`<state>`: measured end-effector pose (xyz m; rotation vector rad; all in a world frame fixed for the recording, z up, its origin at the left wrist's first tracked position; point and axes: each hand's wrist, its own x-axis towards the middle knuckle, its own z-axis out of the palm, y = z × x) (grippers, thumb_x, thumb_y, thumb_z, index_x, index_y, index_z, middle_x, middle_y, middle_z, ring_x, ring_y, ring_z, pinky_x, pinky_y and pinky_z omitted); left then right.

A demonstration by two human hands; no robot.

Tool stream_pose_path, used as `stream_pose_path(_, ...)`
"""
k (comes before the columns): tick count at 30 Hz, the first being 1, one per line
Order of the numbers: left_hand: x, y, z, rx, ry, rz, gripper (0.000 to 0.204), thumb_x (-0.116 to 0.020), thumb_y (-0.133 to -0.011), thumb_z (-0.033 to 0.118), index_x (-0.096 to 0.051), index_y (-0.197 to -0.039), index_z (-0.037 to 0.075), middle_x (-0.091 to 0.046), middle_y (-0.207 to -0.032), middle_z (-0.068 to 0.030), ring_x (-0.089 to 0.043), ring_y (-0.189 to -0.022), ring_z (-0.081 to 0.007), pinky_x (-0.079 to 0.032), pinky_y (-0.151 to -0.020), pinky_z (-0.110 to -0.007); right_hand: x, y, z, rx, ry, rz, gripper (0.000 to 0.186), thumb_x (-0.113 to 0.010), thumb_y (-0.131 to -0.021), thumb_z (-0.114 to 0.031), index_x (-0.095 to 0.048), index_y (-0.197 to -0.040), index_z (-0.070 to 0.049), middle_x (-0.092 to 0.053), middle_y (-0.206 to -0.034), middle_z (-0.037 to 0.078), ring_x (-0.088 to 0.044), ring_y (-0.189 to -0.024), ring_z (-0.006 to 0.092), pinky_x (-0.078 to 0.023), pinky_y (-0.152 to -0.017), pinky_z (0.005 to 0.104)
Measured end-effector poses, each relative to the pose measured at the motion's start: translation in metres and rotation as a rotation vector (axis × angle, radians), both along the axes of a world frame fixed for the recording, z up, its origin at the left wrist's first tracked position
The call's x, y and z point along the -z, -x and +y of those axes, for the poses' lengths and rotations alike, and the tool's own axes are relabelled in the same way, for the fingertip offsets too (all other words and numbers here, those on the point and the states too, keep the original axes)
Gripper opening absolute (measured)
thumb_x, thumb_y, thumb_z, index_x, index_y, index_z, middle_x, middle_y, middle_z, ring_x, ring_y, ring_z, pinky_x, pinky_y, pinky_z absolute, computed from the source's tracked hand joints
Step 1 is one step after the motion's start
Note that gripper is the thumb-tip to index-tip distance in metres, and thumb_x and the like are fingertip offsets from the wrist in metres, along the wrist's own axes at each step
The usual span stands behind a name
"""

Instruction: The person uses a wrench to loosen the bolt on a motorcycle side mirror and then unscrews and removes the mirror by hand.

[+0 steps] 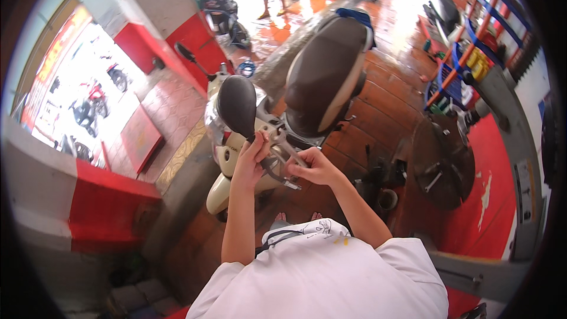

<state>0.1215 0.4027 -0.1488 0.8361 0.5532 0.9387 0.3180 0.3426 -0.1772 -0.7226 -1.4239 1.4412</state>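
A reddish tiled floor [384, 97] spreads under and around the cream scooter [218, 196], which stands in front of the person. Beyond the scooter a dark motorcycle [220, 13] is parked. The scooter's own long brown seat [322, 68] points away from the person, with a blue cloth [359, 19] over its far end. Well to the right of the scooter sits a dark round plate [422, 156].

Both bare forearms reach forward to the near side of the scooter: the left rises almost straight, while the right slants inward, elbow out to the side. Just above the left hand, at the scooter's front, stands a dark oval mirror [236, 105]. The left hand [252, 158] is held upright, fingers bent, its grip nearly closed at the foot of the mirror's stem; whether it pinches the stem or the fitting beside it, I cannot tell. The right hand [316, 166] comes in sideways over the scooter, thumb toward the left, its grip closed around the lower end of a pale metal bar [289, 149]. Below the hands, a dark curved lever [275, 173] with a silvery tip juts from the scooter.
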Motion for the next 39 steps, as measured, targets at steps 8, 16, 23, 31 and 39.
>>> stream_pose_path(8, 0.014, -0.072, 0.009, 0.372, 0.089, 0.117, 0.030, -0.057, -0.099, 0.044, -0.060, -0.095, 0.014, -0.034, -0.060, 0.0109, -0.029, -0.051, 0.0004, -0.019, -0.046, -0.020, 0.006, -0.006, -0.066, 0.436, 0.077, -0.204, 0.020, -0.077, -0.086, -0.017, -0.073, -0.102, -0.006, -0.060, -0.065, -0.004, -0.056, -0.061, 0.0027, -0.043, -0.054, 0.0223)
stream_pose_path(16, 0.038, -0.129, -0.032, 0.912, 0.280, 0.144, 0.029, -0.051, -0.102, 0.036, -0.062, -0.103, 0.010, -0.056, -0.072, 0.0039, -0.047, -0.056, -0.0032, -0.036, -0.049, -0.021, 0.033, 0.020, -0.151, 0.982, 0.235, -0.085, 0.020, -0.075, -0.088, -0.018, -0.073, -0.102, -0.005, -0.053, -0.064, -0.007, -0.043, -0.054, 0.0022, -0.032, -0.048, 0.0223)
stream_pose_path(23, 0.084, -0.138, -0.068, 1.135, 0.163, 0.151, 0.039, -0.048, -0.103, 0.036, -0.058, -0.123, 0.005, -0.067, -0.102, -0.0041, -0.062, -0.075, -0.0108, -0.048, -0.066, -0.024, 0.035, 0.028, -0.220, 1.363, 0.445, 0.096, 0.017, -0.073, -0.088, -0.012, -0.074, -0.103, -0.003, -0.055, -0.066, -0.007, -0.043, -0.052, 0.0019, -0.029, -0.047, 0.0212)
stream_pose_path(31, 0.104, -0.144, -0.052, 1.020, 0.122, 0.327, 0.033, -0.048, -0.103, 0.033, -0.061, -0.117, 0.006, -0.066, -0.093, -0.0012, -0.061, -0.073, -0.0089, -0.047, -0.066, -0.023, 0.116, -0.081, -0.256, 1.647, 0.303, -0.516, 0.018, -0.075, -0.084, -0.015, -0.074, -0.093, 0.000, -0.066, -0.074, 0.005, -0.055, -0.063, 0.0123, -0.043, -0.057, 0.0303)
stream_pose_path(39, 0.119, -0.199, -0.035, 0.815, 0.138, 0.444, 0.028, -0.049, -0.102, 0.032, -0.062, -0.111, 0.008, -0.064, -0.088, 0.0010, -0.060, -0.071, -0.0082, -0.047, -0.065, -0.023, 0.160, -0.242, -0.228, 1.587, 0.288, -0.904, 0.020, -0.073, -0.080, -0.013, -0.064, -0.076, 0.004, -0.052, -0.063, 0.013, -0.053, -0.055, 0.0234, -0.040, -0.054, 0.0373)
